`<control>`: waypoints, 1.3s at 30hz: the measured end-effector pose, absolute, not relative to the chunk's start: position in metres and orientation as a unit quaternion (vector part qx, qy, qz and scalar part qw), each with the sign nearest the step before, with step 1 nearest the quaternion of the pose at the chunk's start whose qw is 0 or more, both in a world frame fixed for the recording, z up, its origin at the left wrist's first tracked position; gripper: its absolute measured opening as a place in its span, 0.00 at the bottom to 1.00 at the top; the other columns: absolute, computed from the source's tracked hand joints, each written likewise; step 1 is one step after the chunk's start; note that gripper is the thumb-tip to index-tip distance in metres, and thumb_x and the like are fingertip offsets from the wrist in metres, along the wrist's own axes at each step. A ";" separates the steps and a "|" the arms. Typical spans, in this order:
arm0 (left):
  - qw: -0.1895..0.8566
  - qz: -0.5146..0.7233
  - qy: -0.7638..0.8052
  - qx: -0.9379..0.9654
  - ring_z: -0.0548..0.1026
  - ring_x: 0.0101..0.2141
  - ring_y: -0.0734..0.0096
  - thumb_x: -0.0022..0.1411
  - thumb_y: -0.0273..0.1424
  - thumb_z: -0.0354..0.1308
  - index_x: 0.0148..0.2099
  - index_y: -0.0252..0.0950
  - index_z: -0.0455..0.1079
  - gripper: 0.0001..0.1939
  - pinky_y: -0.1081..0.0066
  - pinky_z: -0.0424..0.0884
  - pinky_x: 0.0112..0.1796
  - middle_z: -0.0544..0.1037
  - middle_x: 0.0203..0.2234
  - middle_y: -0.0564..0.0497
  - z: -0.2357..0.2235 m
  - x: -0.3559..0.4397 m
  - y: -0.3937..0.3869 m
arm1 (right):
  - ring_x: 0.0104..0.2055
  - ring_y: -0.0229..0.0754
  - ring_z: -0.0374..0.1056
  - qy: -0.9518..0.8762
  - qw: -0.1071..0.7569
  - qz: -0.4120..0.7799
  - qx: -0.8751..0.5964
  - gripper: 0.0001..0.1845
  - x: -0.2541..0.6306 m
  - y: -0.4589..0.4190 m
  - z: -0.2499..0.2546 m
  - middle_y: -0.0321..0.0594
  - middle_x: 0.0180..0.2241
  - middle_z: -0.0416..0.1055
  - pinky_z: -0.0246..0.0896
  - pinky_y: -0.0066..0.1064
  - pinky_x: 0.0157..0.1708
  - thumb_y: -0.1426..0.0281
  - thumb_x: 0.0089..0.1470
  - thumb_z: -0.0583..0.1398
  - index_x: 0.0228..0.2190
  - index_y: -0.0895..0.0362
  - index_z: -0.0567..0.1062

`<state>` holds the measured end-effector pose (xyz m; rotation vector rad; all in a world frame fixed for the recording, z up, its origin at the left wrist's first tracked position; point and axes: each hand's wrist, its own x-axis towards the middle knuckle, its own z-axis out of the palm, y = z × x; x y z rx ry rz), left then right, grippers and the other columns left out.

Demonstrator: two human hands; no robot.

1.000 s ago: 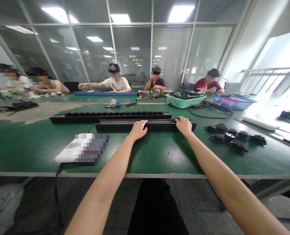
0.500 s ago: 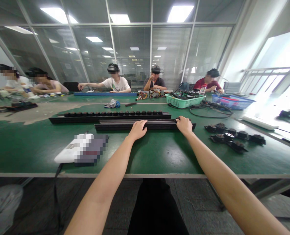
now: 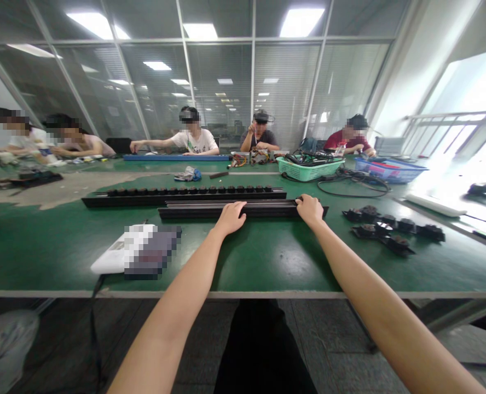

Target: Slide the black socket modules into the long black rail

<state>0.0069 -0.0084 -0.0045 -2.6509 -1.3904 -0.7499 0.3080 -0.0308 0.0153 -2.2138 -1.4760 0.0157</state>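
Observation:
A long black rail (image 3: 197, 213) with a grooved top lies crosswise on the green table in front of me. My left hand (image 3: 231, 218) rests over its middle, fingers curled across the top and gripping it. Near the rail's right end, my right hand (image 3: 310, 209) has its fingers closed around a small black part (image 3: 299, 201), mostly hidden by the fingers, at the rail's top. Behind lies a second black rail (image 3: 144, 201), topped by a row of several round black pieces. To the right of my right hand, several loose black pieces (image 3: 406, 225) sit on the tabletop.
At the left lies a white device beside a dark pixelated item (image 3: 144, 257), with a black strap hanging over the table edge. Farther back are a green basket (image 3: 308, 171) of cables, a blue basket (image 3: 391, 171) and a crumpled cloth (image 3: 187, 174). Several people sit across the table.
My right hand has shifted very slightly at the rail's right end. My left hand stays in place. A dark object has appeared at the far left edge.

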 end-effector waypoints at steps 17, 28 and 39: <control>0.023 -0.243 -0.452 -0.858 0.71 0.68 0.55 0.71 0.29 0.54 0.70 0.32 0.68 0.27 0.55 0.62 0.69 0.74 0.67 0.38 -0.004 0.007 -0.009 | 0.57 0.54 0.76 -0.534 0.229 0.007 -0.814 0.21 0.306 -0.036 0.020 0.56 0.53 0.79 0.67 0.38 0.53 0.65 0.72 0.53 0.57 0.57 0.79; 0.019 -0.242 -0.452 -0.859 0.71 0.68 0.55 0.71 0.29 0.54 0.70 0.33 0.68 0.27 0.55 0.62 0.69 0.74 0.67 0.39 -0.002 0.007 -0.010 | 0.58 0.54 0.75 -0.529 0.229 0.004 -0.817 0.22 0.309 -0.035 0.018 0.56 0.54 0.79 0.67 0.38 0.53 0.65 0.72 0.53 0.58 0.57 0.78; 0.023 -0.244 -0.449 -0.859 0.71 0.67 0.55 0.71 0.30 0.53 0.70 0.34 0.68 0.27 0.53 0.63 0.69 0.74 0.67 0.40 -0.003 0.007 -0.010 | 0.58 0.55 0.75 -0.524 0.236 0.004 -0.818 0.21 0.309 -0.038 0.019 0.57 0.54 0.78 0.67 0.38 0.52 0.66 0.72 0.52 0.57 0.58 0.78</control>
